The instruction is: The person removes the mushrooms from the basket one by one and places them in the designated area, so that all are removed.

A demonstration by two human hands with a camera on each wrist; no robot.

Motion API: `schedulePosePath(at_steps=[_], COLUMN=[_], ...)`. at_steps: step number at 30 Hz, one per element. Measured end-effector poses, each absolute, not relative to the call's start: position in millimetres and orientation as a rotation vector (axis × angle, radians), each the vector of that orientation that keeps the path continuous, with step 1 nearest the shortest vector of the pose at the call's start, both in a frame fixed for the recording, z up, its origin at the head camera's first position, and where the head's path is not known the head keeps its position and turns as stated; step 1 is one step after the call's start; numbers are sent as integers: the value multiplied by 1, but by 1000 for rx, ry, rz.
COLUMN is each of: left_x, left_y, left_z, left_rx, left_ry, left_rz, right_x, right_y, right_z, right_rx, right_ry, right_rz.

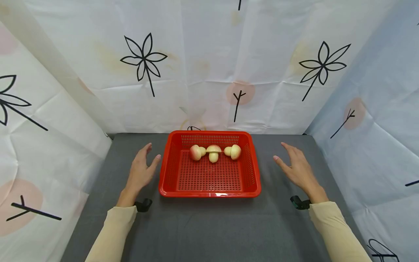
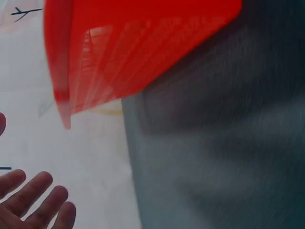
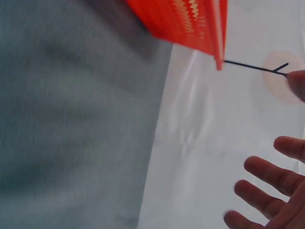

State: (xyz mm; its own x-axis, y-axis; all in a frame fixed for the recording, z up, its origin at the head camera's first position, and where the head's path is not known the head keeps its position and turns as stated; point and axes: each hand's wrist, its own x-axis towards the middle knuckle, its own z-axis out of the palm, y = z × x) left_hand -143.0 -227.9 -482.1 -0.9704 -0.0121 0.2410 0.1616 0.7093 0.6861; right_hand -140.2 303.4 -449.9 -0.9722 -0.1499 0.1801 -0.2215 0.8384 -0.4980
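Observation:
A red plastic basket [image 1: 209, 194] with a perforated floor and walls sits on the grey table. Inside it, near the back, three toy mushrooms lie in a row: a left one [image 1: 195, 152], a middle one [image 1: 214, 153] and a right one [image 1: 234, 152], with pale stems and pinkish caps. My left hand [image 1: 141, 171] hovers to the basket's left, fingers extended and thumb apart, holding nothing. On the other side my right hand [image 1: 298, 169] is likewise spread and empty, farther from the basket. Both wrist views show the basket's outer wall and extended fingers, apart from it.
The grey table [image 1: 209, 229] extends around the basket on all sides. White cloth [image 1: 203, 69] printed with black flowers and twigs hangs behind and at both sides. A black wrist camera [image 1: 143, 205] is strapped to the left wrist, another [image 1: 299, 202] to the right.

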Motion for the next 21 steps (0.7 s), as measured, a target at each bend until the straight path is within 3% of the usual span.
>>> schedulePosePath(at_steps=[11, 21], left_x=[-145, -148], left_y=[-214, -202], left_z=[-504, -527], left_rx=[-37, 136], left_ry=[-2545, -2399], left_rz=[-1845, -2139], right_x=[-132, -140], right_y=[278, 244], right_z=[-446, -446], right_rx=[339, 418], right_ry=[-2756, -2720], right_rz=[1140, 1300])
